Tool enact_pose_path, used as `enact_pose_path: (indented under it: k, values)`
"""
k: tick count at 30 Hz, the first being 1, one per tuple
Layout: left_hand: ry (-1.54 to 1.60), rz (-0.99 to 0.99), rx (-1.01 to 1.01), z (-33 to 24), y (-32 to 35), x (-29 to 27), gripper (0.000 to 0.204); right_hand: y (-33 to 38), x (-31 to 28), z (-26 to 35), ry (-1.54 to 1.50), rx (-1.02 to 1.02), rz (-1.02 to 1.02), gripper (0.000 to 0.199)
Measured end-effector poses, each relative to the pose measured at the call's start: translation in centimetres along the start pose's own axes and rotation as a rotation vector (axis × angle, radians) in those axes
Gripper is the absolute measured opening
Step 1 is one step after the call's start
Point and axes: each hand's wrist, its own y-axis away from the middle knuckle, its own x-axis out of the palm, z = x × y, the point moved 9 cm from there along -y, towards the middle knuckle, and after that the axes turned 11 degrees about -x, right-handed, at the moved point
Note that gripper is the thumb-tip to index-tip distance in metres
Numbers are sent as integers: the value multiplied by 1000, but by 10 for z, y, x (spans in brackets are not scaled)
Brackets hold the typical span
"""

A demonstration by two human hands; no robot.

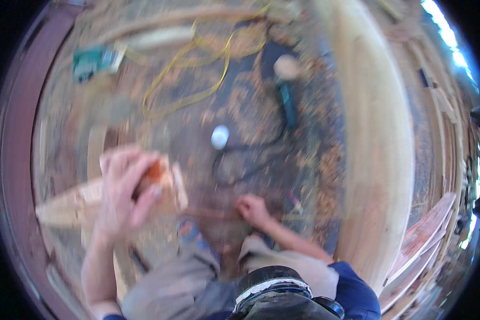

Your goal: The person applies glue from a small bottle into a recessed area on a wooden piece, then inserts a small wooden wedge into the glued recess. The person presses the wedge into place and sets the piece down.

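My left hand (124, 189) is curled over a pale piece of wood (72, 205), gripping it near its broad end. An orange patch (156, 170) shows between thumb and fingers; blur hides whether it is part of the wood or a separate thing. My right hand (253, 210) is closed in a loose fist in front of my right knee, with nothing visible in it. A small white round object (220, 137) lies on the ground beyond both hands.
A long thick timber (376, 144) runs along my right side. Farther off lie a dark green power tool with a round disc (287, 101), a green and white power tool (93, 63) and a looped yellow cord (224, 66). Wood shavings litter the ground. Boards (424, 234) lie far right.
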Motion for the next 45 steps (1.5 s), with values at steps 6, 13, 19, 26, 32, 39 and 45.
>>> enact_pose_path:
  k: [6, 13, 19, 26, 32, 39, 45]
  values:
    - [28, -43, 7, -12, -2, -7, 53, 0, -1, 2, -16, -4, 0, 21]
    - [48, -54, -2, -7, 3, -4, 50, 7, 1, -4, -102, 35, -8, 16]
    - [31, -50, 9, -10, 1, -7, 48, 2, -6, 4, -120, -47, -44, 15]
    - [-4, -33, 4, -5, 2, -3, 51, 3, -7, 3, -70, -120, -64, 13]
    - [-22, 31, -21, 2, 1, 2, 55, -2, -10, 4, -100, -40, -113, 11]
    - [1, 4, -48, 3, -1, 2, 52, -3, -11, 4, -89, 26, -96, 13]
    - [70, 59, -97, 11, -1, 4, 54, 1, -8, -9, -141, 94, -155, 15]
